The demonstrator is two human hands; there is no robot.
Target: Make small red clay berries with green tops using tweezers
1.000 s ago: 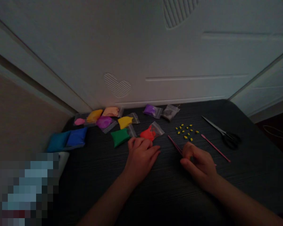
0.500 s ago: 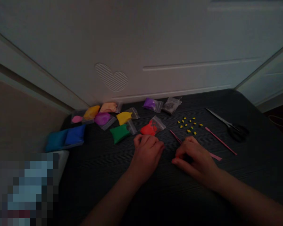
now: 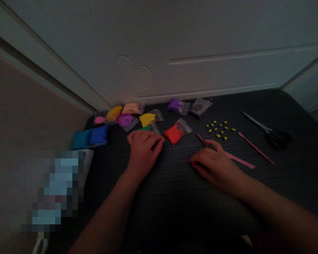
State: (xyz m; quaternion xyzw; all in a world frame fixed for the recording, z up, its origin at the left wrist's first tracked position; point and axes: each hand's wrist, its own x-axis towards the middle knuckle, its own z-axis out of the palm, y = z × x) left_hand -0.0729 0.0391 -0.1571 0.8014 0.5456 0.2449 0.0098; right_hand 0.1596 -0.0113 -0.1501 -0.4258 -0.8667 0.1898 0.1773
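Note:
My left hand (image 3: 144, 150) is over the near side of the green clay bag (image 3: 145, 128), covering most of it. Its fingers are curled and the thumb meets the index finger; what they hold, if anything, is hidden. To its right lies the red clay bag (image 3: 174, 134). My right hand (image 3: 217, 164) is closed in a pinch low over the dark table (image 3: 159, 197), with a tiny bit of red clay (image 3: 193, 163) showing at the fingertips. Under and behind that hand lie pink tweezers (image 3: 202, 140) and a flat pink tool (image 3: 240, 160), both partly covered.
Several small yellow-and-green pieces (image 3: 218, 135) lie beyond my right hand. Farther right are a thin pink tool (image 3: 255, 147) and scissors (image 3: 270, 132). More clay bags, including a yellow one (image 3: 147, 120) and a blue one (image 3: 99, 135), line the back left. A white panel (image 3: 159, 42) stands behind.
My left hand has moved left, from the red clay bag to over the green one. My right hand has tilted lower, still pinching. The whole view has shifted slightly.

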